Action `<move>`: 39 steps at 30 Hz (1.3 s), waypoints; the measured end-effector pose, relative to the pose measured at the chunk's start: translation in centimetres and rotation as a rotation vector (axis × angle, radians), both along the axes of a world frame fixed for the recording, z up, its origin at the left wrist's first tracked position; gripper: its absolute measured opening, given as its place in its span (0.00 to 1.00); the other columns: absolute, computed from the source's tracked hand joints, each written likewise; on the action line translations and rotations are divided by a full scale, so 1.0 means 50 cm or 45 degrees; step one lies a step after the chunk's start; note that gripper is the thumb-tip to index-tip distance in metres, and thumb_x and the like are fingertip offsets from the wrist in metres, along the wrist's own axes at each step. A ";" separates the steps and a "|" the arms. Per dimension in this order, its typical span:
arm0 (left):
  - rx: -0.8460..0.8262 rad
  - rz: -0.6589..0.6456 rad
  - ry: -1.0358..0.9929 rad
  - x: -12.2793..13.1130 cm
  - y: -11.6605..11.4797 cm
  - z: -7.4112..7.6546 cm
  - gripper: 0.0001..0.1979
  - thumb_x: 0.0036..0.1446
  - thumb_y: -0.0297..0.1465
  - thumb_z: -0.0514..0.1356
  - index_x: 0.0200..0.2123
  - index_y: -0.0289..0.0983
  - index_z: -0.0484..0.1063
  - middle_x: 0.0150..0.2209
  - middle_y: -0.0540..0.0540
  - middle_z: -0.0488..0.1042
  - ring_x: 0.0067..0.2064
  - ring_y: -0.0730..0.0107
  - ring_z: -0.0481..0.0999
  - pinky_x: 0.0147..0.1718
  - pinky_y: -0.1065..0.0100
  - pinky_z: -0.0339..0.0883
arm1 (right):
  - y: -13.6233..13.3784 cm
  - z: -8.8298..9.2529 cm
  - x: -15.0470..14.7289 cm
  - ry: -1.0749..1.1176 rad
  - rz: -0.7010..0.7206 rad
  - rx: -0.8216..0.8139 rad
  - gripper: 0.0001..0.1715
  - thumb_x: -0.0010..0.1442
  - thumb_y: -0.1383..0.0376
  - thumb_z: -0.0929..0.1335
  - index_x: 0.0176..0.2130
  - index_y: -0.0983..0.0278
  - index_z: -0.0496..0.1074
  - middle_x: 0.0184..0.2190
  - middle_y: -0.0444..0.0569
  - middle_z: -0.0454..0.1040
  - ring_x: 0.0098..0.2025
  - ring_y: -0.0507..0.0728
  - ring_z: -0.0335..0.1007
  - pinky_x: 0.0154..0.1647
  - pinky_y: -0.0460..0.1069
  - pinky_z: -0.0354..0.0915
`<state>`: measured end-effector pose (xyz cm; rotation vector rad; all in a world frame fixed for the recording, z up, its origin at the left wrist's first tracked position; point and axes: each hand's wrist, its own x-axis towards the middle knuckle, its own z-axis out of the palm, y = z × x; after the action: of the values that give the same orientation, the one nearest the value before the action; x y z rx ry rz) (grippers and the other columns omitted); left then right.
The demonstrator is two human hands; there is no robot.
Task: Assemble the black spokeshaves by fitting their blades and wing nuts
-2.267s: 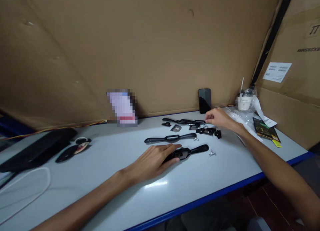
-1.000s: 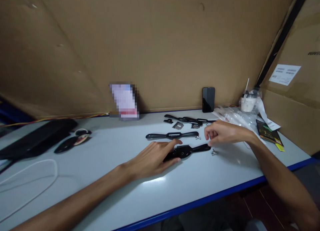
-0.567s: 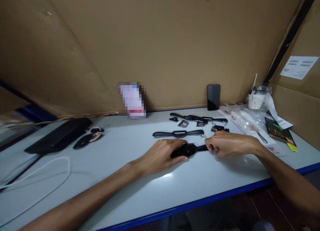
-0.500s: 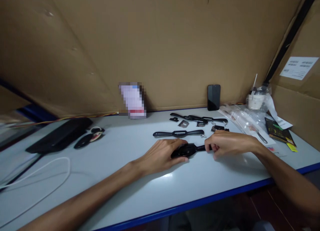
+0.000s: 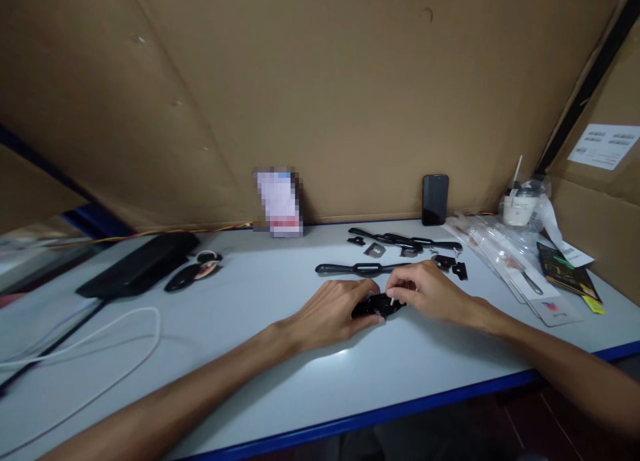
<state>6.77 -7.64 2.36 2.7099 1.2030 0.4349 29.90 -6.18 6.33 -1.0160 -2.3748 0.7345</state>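
Observation:
My left hand (image 5: 345, 308) is closed around one end of a black spokeshave (image 5: 373, 306) that lies on the table. Over the middle of this spokeshave, my right hand (image 5: 427, 291) pinches a small silver screw (image 5: 393, 302), its tip at the tool. Whether the screw sits in a hole cannot be made out. Just behind my hands lies a bare spokeshave body (image 5: 367, 268), its right end hidden by my right hand. Farther back are more black spokeshave bodies (image 5: 425, 242), a flat metal blade (image 5: 375, 250), small black cap pieces (image 5: 443, 262) and loose screws (image 5: 457, 252).
A phone with a blurred screen (image 5: 280, 204) and a dark phone (image 5: 435, 200) lean on the cardboard wall (image 5: 350, 101). Plastic packages (image 5: 520, 274), a cup (image 5: 520, 208) and a black packet (image 5: 567, 271) lie right. A black case (image 5: 140, 264), keys (image 5: 193, 271) and white cable (image 5: 157, 331) lie left.
My right hand has moved left from the spokeshave's right handle to its middle and now pinches a small screw. My left hand keeps its hold. The camera view has shifted slightly.

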 end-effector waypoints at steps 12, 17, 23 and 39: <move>0.031 -0.068 -0.046 -0.002 -0.002 -0.001 0.18 0.70 0.48 0.57 0.44 0.38 0.70 0.31 0.47 0.77 0.29 0.61 0.75 0.26 0.65 0.59 | -0.006 -0.056 -0.012 -0.172 0.170 0.502 0.10 0.70 0.74 0.66 0.36 0.66 0.74 0.35 0.50 0.76 0.36 0.56 0.70 0.37 0.51 0.66; 0.047 -0.057 -0.045 -0.001 0.001 -0.004 0.21 0.70 0.51 0.56 0.45 0.37 0.68 0.30 0.47 0.77 0.29 0.59 0.76 0.25 0.64 0.60 | -0.010 -0.058 -0.011 -0.420 0.348 0.940 0.12 0.73 0.74 0.62 0.40 0.68 0.74 0.37 0.55 0.76 0.40 0.60 0.71 0.34 0.52 0.69; 0.010 -0.045 -0.017 0.002 0.001 -0.002 0.20 0.74 0.47 0.51 0.48 0.37 0.70 0.29 0.47 0.77 0.27 0.61 0.76 0.25 0.64 0.59 | -0.024 -0.043 -0.013 -0.514 0.467 1.239 0.19 0.73 0.77 0.60 0.35 0.65 0.74 0.33 0.51 0.76 0.38 0.59 0.70 0.37 0.52 0.70; 0.050 -0.136 0.031 0.003 -0.002 0.007 0.14 0.72 0.39 0.54 0.42 0.36 0.75 0.30 0.46 0.78 0.28 0.63 0.75 0.27 0.64 0.57 | -0.027 -0.055 -0.024 -0.018 0.013 0.203 0.09 0.65 0.75 0.67 0.35 0.63 0.72 0.28 0.44 0.75 0.29 0.53 0.68 0.34 0.49 0.61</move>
<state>6.94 -7.73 2.73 2.8039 1.0598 0.4172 28.72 -7.54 3.61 -0.9455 -2.4089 0.5333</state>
